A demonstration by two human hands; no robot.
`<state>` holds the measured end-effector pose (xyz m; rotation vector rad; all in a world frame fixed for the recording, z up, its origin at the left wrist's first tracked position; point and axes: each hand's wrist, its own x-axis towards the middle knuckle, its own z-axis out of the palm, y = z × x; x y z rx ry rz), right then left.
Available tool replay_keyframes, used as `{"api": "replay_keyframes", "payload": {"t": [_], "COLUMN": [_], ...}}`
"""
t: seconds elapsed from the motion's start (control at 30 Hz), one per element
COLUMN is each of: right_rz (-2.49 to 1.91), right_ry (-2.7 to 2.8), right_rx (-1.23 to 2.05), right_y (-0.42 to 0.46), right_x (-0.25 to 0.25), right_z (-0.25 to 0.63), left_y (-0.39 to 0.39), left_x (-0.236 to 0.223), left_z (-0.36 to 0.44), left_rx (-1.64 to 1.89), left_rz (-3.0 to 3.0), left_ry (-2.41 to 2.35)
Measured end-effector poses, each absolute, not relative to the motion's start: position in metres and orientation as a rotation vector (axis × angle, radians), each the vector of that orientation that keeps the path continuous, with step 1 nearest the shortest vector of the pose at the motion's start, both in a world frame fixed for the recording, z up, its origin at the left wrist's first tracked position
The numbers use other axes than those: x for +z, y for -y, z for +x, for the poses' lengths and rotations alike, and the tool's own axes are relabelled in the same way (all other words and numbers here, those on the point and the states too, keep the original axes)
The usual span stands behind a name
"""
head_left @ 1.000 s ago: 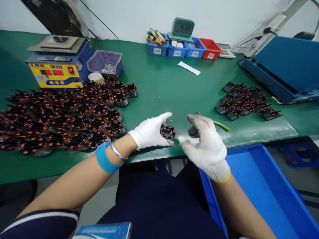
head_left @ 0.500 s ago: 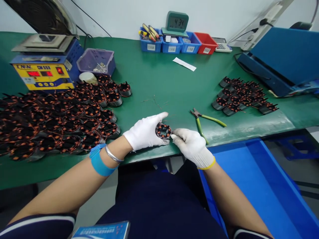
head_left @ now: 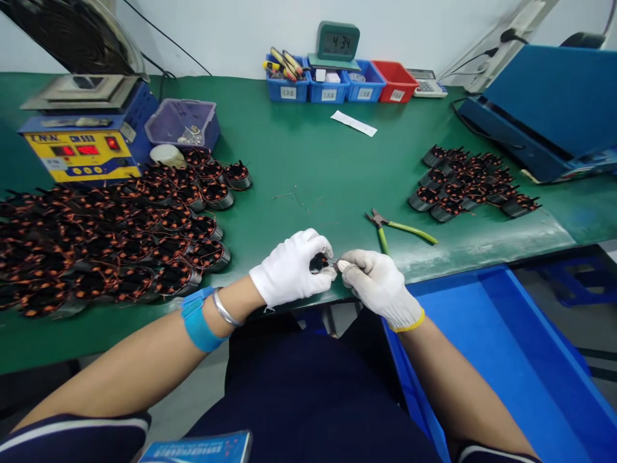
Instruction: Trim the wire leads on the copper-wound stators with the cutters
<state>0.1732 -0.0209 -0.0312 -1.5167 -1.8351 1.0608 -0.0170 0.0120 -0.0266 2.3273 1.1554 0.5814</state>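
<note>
My left hand (head_left: pixel 294 270), in a white glove, is closed round a small motor stator (head_left: pixel 319 262) with a black core and copper windings. Its fingers cover most of the stator. Just to the right, my right hand (head_left: pixel 375 283), gloved in white with a yellow cuff, has thumb and forefinger pinched together against the stator's right side. A thin greyish bit shows between the fingertips and the stator; whether it is a wire or a tool tip I cannot tell. Diagonal cutters (head_left: pixel 380 220) with green handles lie open on the table behind my right hand.
Many wound stators (head_left: pixel 120 244) crowd the left side, before a yellow-blue soldering unit (head_left: pixel 81 154) and a purple bin (head_left: pixel 209 122). A smaller stator group (head_left: pixel 465 183) stands right. Wire scraps (head_left: pixel 296 196) lie mid-table. A blue tray (head_left: pixel 482 334) sits below the front edge.
The stator has turned in my left hand, so its round open face no longer shows, and the left fingers have curled further over it. Both hands have shifted slightly right.
</note>
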Motion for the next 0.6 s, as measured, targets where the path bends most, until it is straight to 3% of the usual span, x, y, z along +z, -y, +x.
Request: {"api": "replay_keyframes", "payload": {"t": [0.3, 0.6], "right_rz": [-1.537, -1.719], "right_ry": [1.312, 1.386], "right_rx": [1.635, 1.701], "right_y": [0.01, -0.005], "right_x": [-0.022, -0.009], "right_z": [0.172, 0.182], "left_y": [-0.007, -0.006], "left_x": [-0.033, -0.035], "left_z": [-0.013, -0.01], "left_rx": [0.536, 0.523], "left_rz": [2.445, 2.468], "left_ry": [-1.203, -1.239]}}
